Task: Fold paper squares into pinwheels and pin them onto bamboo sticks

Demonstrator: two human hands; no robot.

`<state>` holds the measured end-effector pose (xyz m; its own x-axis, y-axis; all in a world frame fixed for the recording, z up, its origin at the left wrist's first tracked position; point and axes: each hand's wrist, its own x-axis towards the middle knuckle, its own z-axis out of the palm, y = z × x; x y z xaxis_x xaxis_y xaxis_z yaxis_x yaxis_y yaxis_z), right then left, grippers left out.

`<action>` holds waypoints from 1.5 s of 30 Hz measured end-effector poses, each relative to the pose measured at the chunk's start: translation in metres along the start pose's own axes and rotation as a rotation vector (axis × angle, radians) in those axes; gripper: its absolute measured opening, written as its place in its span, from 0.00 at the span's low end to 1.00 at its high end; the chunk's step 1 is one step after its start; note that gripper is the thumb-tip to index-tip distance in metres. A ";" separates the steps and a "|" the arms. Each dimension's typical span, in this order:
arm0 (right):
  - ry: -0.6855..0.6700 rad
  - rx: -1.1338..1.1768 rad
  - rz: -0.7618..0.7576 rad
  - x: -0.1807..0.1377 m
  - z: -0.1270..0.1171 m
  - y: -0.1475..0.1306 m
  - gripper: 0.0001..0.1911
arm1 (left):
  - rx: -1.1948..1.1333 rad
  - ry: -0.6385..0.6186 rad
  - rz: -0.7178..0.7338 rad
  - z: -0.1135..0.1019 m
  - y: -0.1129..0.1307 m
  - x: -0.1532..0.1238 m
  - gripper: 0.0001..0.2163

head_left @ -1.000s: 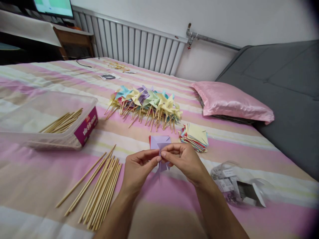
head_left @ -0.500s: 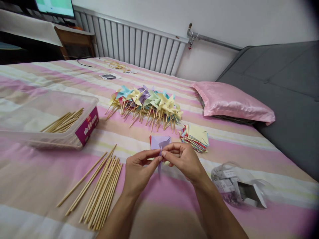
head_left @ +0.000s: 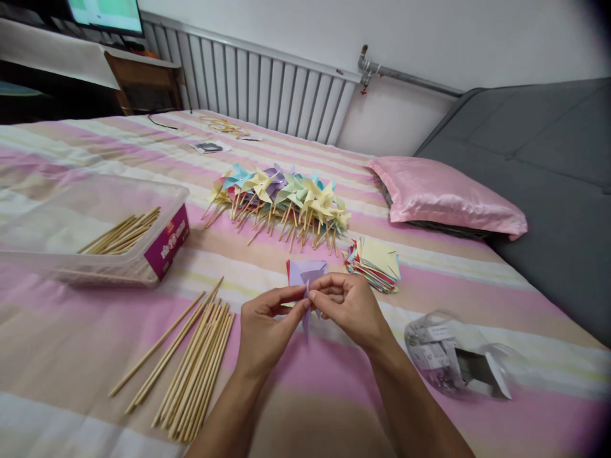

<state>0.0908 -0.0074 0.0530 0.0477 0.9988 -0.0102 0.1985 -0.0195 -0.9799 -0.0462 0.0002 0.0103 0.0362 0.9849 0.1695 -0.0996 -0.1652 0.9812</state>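
Purple paper square (head_left: pixel 306 272) sits just above the bed (head_left: pixel 305 407), towards its near edge and about midway across. It is pinched at its centre between the thumb and forefinger tips of the left hand (head_left: pixel 267 331) and the right hand (head_left: pixel 351 306); the other fingers are curled loosely. The flaps look gathered at one point, so light, even pressure there should hold them aligned without creasing.

Loose wooden sticks (head_left: pixel 191 362) lie left of the hands, with a clear box (head_left: pixel 169 238) of more sticks beyond. Finished pinwheels (head_left: pixel 281 197) and a stack of paper squares (head_left: pixel 375 261) lie farther out, and a clear bag (head_left: pixel 449 362) lies right. A pink pillow (head_left: pixel 443 197) rests at the right edge beside a grey sofa (head_left: pixel 548 178). A radiator (head_left: pixel 258 89) lines the wall.
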 end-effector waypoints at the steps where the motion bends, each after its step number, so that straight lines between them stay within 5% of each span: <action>1: -0.003 -0.001 0.001 0.000 0.000 0.000 0.06 | -0.003 0.000 -0.001 0.000 0.000 0.000 0.09; 7: 0.017 -0.027 0.014 -0.001 -0.001 -0.003 0.06 | -0.011 0.010 -0.010 0.003 0.005 -0.001 0.09; 12: 0.159 -0.134 -0.049 -0.011 -0.004 -0.012 0.04 | 0.057 0.030 0.085 0.004 0.015 -0.007 0.06; 16: 0.282 -0.132 -0.050 -0.029 -0.016 -0.021 0.04 | 0.025 0.322 0.243 0.002 0.023 -0.008 0.10; 20: 0.278 0.107 0.052 -0.070 -0.032 -0.020 0.08 | -0.080 0.502 0.281 0.002 0.022 -0.008 0.14; 24: 0.303 0.256 0.222 -0.131 -0.037 0.009 0.10 | -0.083 0.413 0.172 -0.003 0.005 -0.034 0.17; 29: 0.401 -0.034 0.266 -0.195 -0.035 0.057 0.10 | 0.056 0.186 0.027 -0.029 -0.007 -0.104 0.17; 33: 0.519 -0.191 0.182 -0.226 -0.038 0.062 0.15 | 0.229 -0.069 0.042 -0.054 0.001 -0.154 0.17; 39: 0.227 -0.717 -0.267 -0.260 -0.023 0.044 0.19 | 0.314 -0.257 0.071 -0.073 0.013 -0.188 0.16; 45: 0.116 -0.853 -0.327 -0.254 -0.003 0.048 0.19 | 0.345 -0.327 0.009 -0.077 0.012 -0.180 0.18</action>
<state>0.0915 -0.2625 0.0090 -0.0495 0.9506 0.3063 0.8719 0.1908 -0.4510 -0.1309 -0.1751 -0.0154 0.3537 0.9242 0.1441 0.2328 -0.2361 0.9434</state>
